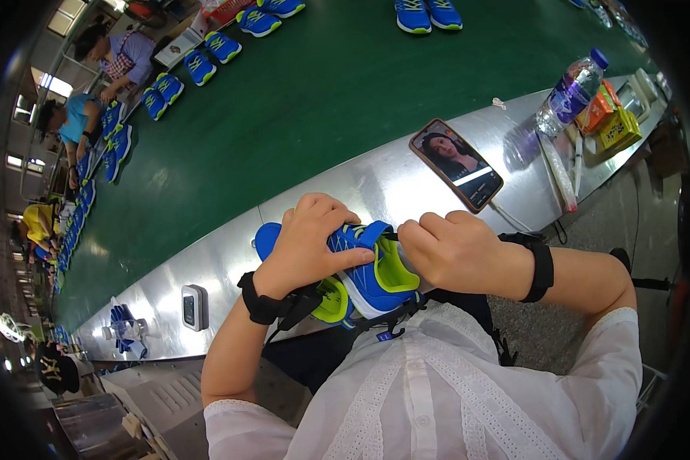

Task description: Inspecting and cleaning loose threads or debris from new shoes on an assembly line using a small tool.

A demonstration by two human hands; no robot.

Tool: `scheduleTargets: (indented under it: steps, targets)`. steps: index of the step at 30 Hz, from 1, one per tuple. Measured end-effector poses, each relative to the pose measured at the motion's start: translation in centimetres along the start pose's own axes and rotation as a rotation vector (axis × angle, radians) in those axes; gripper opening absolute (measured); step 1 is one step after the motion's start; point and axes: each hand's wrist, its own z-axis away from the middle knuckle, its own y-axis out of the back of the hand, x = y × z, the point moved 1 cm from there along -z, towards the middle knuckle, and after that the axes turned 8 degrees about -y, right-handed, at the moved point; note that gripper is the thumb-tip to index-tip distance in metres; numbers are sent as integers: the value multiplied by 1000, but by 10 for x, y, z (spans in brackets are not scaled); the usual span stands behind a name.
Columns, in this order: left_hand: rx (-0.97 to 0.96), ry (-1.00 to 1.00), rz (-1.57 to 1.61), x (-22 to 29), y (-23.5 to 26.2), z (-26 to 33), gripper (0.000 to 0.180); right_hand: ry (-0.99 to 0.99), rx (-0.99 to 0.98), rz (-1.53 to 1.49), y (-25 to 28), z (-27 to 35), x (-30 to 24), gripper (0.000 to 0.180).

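In front of me, at the steel edge of the bench, is a blue sneaker (369, 290) with a lime-green lining and a white sole. My left hand (308, 244) is wrapped over its front part, the thumb lying across the upper near the blue strap. Closed in a fist, my right hand (458, 254) is at the shoe's opening beside the strap. A short dark piece shows by its fingers; what it is I cannot make out. A second blue shoe (267, 239) lies partly hidden under my left hand and wrist.
A green conveyor belt (284, 123) carries several blue shoes beyond the steel ledge (230, 245). On the ledge are a phone (457, 165) with a cable, a water bottle (573, 93), coloured packets (617, 130) and a small grey device (194, 307). Several people work along the left.
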Motion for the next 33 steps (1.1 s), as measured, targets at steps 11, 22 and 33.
scheduleTargets:
  steps: [11, 22, 33]
  targets:
    - [-6, -1, 12, 2, 0, -1, 51, -85, -49, -60, 6, 2, -2, 20]
    - [6, -10, 6, 0, -1, -1, 50, -69, 37, -19, -6, 2, -5, 16]
    - [-39, -10, 13, 6, 5, -4, 47, -116, 76, -2, -8, 4, -9, 15]
